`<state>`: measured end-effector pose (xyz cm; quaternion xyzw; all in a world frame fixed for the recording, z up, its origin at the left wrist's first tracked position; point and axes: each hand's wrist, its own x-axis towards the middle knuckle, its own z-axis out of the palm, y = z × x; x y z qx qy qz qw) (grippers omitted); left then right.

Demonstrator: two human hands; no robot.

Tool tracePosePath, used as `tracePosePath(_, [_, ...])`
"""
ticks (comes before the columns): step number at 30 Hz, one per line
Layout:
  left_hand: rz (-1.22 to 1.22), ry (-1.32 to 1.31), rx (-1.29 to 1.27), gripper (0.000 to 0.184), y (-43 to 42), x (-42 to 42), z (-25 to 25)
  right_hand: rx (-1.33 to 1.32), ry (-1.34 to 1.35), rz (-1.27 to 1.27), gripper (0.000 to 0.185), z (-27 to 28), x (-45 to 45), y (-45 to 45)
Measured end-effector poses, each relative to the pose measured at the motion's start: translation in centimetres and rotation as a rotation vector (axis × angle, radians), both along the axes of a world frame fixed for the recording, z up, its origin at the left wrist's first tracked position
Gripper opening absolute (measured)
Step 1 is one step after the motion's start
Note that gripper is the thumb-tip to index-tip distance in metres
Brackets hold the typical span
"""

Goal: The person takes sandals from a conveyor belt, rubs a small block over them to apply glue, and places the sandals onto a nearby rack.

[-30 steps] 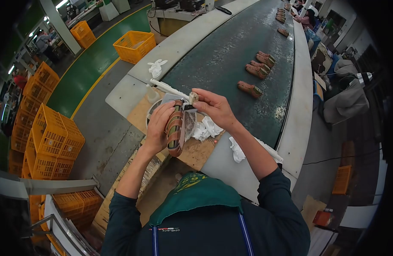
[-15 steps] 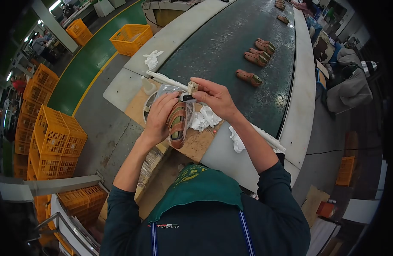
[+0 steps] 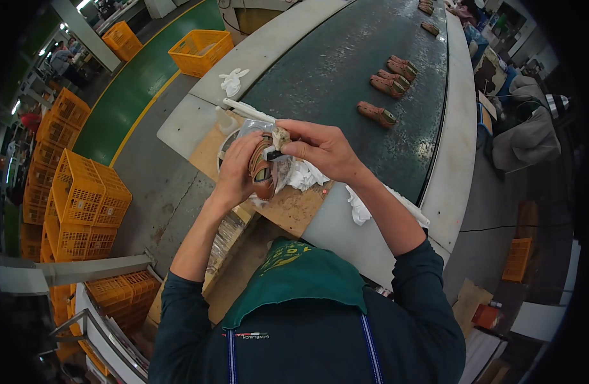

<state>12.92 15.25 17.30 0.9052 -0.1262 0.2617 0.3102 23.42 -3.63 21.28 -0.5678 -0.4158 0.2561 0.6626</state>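
Observation:
My left hand (image 3: pixel 234 173) is closed around the side of a brown strappy shoe (image 3: pixel 264 187) with olive-green parts. The shoe is held over the wooden board (image 3: pixel 301 214), its toe towards me. Clear plastic shows around it. In my right hand (image 3: pixel 325 148), thumb and fingers pinch a small off-white lump (image 3: pixel 280 137), like a wad of cloth or sponge. That lump is against or very near the end of the shoe away from me; a black piece shows below it. Crumpled white paper (image 3: pixel 305 176) lies just right of the shoe. A pale bottle (image 3: pixel 225 120) stands behind my left hand.
A dark green conveyor belt (image 3: pixel 333 77) runs away from me, carrying several brown shoes (image 3: pixel 376 114). A white bar (image 3: pixel 248 110) crosses its near end. Another white wad (image 3: pixel 232 82) lies on the left ledge. Yellow crates (image 3: pixel 89 198) are stacked at left.
The shoe has tilted and shifted slightly up and left, nearer to my body's far side. My right hand has moved left with the off-white lump, closer over the shoe.

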Motion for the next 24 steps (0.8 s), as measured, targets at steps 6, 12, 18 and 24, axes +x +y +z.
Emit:
tracePosePath(6, [0.069,0.373,-0.158,0.054,-0.1,-0.8,-0.9,0.008,-0.071,-0.032,0.039,0.1,-0.2,0.0])
tracePosePath(12, [-0.098,0.834,-0.345,0.055,-1.2,-3.0,3.3,0.009,-0.072,-0.017,0.04,0.7,0.0,-0.3])
tracePosePath(18, [-0.256,0.923,-0.637,0.064,-0.2,-4.5,2.8,0.015,-0.119,-0.004,0.04,0.6,-0.3,-0.4])
tracePosePath(24, [-0.328,0.919,-1.116,0.062,0.5,-5.7,2.6,0.006,-0.128,0.006,0.04,-0.5,-1.6,-0.3])
